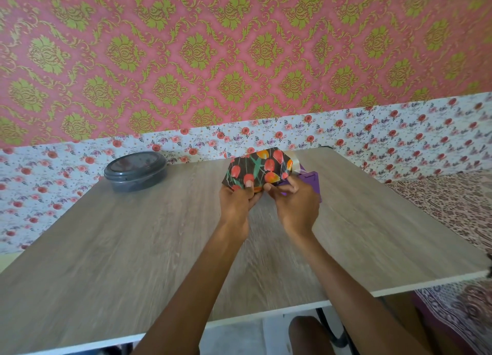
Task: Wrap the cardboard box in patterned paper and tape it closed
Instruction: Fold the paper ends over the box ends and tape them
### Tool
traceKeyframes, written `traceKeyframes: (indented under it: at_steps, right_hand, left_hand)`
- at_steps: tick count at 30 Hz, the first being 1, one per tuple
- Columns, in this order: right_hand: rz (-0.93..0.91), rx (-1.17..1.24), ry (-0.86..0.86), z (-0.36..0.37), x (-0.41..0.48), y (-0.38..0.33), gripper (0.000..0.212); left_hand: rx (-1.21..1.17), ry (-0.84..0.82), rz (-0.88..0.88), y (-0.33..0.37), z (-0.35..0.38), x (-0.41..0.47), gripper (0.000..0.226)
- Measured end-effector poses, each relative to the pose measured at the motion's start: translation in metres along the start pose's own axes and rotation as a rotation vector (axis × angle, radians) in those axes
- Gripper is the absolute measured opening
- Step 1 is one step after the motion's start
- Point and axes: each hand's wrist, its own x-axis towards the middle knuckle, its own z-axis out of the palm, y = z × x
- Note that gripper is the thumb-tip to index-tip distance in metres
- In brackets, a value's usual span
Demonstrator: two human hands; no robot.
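Observation:
The box (259, 169), covered in dark paper with red and orange tulips, is held up above the far middle of the wooden table (133, 248). My left hand (239, 200) grips its near lower edge, thumb pressed on the paper. My right hand (295, 203) holds a purple tape dispenser (310, 180) against the box's right side. A strip of clear tape (291, 159) runs from the dispenser over the box's upper right corner. No bare cardboard shows.
A round dark plastic container with a lid (135, 171) stands at the table's far left. Floral paper (399, 139) lines the wall behind the table. A patterned cloth (458, 208) lies to the right of the table. A knee (308, 333) shows below the near edge.

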Motion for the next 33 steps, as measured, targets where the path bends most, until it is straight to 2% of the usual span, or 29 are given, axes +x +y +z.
traceKeyframes:
  at_steps: [4,9,14,18,21,25,30,33]
  right_hand:
    - [-0.134,-0.134,0.062,0.002,0.006,0.006,0.054]
    - [-0.328,-0.112,0.09,-0.002,0.009,0.007,0.063]
    - [-0.478,-0.126,0.139,-0.006,0.019,0.007,0.051]
    - [-0.602,-0.148,0.179,-0.008,0.023,0.004,0.05]
    - [-0.622,-0.149,0.136,-0.005,0.024,0.003,0.051]
    - [-0.643,-0.094,0.082,-0.005,0.024,-0.007,0.046]
    - [-0.654,-0.114,0.03,-0.006,0.026,-0.014,0.042]
    - [-0.639,-0.128,-0.031,-0.008,0.029,-0.017,0.044]
  left_hand:
    - [0.033,0.006,0.018,0.008,-0.006,-0.002,0.031]
    - [0.116,-0.029,0.058,0.018,-0.009,-0.004,0.034]
    - [0.273,0.03,0.092,0.026,-0.011,-0.004,0.024]
    - [0.363,0.032,0.095,0.033,-0.015,-0.003,0.033]
    - [0.364,0.002,0.1,0.035,-0.016,-0.007,0.032]
    - [0.338,0.02,0.158,0.035,-0.022,-0.009,0.043]
    - [0.383,0.027,0.124,0.037,-0.031,-0.007,0.057]
    - [0.393,0.02,0.13,0.037,-0.037,-0.008,0.055]
